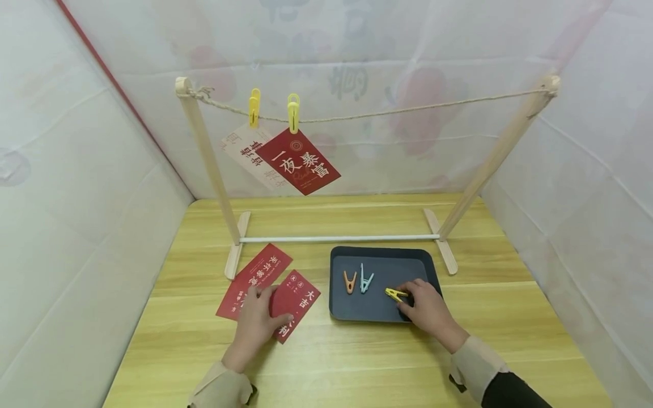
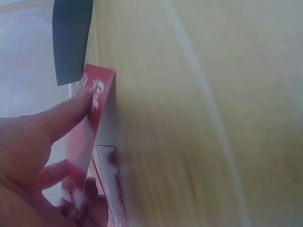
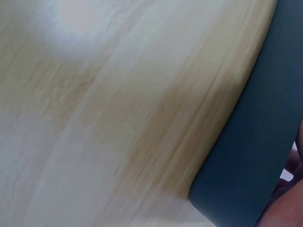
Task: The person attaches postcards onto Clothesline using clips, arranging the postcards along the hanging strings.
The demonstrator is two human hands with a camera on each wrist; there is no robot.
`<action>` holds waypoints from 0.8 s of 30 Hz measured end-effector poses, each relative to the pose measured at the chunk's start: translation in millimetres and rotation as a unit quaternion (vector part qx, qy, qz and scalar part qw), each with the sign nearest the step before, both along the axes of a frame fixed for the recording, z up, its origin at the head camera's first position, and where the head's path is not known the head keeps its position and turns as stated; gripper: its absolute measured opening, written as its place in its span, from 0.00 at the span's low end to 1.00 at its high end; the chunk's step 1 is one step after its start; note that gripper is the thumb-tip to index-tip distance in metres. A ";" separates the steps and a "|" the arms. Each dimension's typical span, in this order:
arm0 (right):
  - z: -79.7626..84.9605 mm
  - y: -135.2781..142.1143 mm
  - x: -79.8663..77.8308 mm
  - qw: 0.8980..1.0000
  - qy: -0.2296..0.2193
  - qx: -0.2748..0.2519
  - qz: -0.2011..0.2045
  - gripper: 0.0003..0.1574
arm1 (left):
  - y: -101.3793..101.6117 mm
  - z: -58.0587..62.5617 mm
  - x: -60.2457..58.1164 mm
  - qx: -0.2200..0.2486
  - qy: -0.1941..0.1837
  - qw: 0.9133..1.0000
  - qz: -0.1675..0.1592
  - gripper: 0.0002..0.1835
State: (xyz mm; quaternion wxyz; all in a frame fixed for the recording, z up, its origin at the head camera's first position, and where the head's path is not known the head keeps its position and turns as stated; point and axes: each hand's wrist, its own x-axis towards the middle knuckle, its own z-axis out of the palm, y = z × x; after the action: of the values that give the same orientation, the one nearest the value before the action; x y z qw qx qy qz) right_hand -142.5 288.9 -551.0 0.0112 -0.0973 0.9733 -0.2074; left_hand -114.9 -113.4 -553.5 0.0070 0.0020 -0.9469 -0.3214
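My left hand (image 1: 255, 323) grips a red card (image 1: 300, 297) with white characters, thumb across its front. In the left wrist view the card (image 2: 98, 87) is tilted up from the wood, the thumb on its printed face. Under and behind this hand lies another red card (image 1: 267, 263) on the table. Over the right part of the dark tray (image 1: 357, 314), my right hand (image 1: 425, 306) pinches a yellow clothespin (image 1: 393, 294) between thumb and fingers. The right wrist view shows mostly the tray's outer wall (image 3: 251, 142), which hides most of the hand.
In the tray lie an orange clothespin (image 1: 349, 282) and a light teal one (image 1: 365, 279). Behind stands a wooden frame (image 1: 209, 153) with a twine line (image 1: 388, 113). Two yellow clothespins (image 1: 293, 113) hold a pale card (image 1: 247, 150) and a red card (image 1: 306, 170) there.
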 end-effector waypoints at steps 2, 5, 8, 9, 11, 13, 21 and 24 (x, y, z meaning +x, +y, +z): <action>2.1 0.0 -0.9 1.000 -0.005 -0.019 -0.003 0.18 | -1.3 2.1 -1.1 0.023 0.002 1.000 0.003 0.41; 5.9 -0.7 -1.5 0.999 -0.014 -0.052 -0.006 0.16 | -2.9 5.3 -2.1 0.057 0.002 0.998 0.010 0.34; 9.2 -2.1 -0.9 0.996 -0.023 -0.082 -0.014 0.14 | -3.5 9.1 -2.8 0.106 0.000 0.994 0.016 0.26; 10.0 -2.4 -0.5 0.996 -0.023 -0.087 -0.015 0.13 | -3.4 10.5 -3.0 0.124 0.000 0.992 0.017 0.24; 10.3 -3.2 0.2 0.995 -0.022 -0.091 -0.016 0.13 | -3.5 12.6 -3.0 0.156 -0.001 0.988 0.020 0.20; 10.1 -4.0 1.1 0.995 -0.022 -0.091 -0.018 0.13 | -3.3 13.7 -3.5 0.179 -0.001 0.984 0.017 0.17; 13.4 -6.5 2.6 0.989 -0.044 -0.137 -0.017 0.16 | -1.6 19.9 -3.3 0.241 0.002 0.971 0.012 0.12; 15.0 -6.3 2.3 0.989 -0.043 -0.140 -0.021 0.16 | -1.1 23.0 -4.6 0.255 0.009 0.967 0.006 0.11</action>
State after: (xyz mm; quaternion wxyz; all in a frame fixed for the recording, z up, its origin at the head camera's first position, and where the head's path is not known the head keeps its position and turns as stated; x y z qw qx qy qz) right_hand -140.2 282.6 -536.1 0.0350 -0.0683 0.9352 -0.3456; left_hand -119.5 -114.5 -530.5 0.0170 0.0066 -0.8337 -0.5519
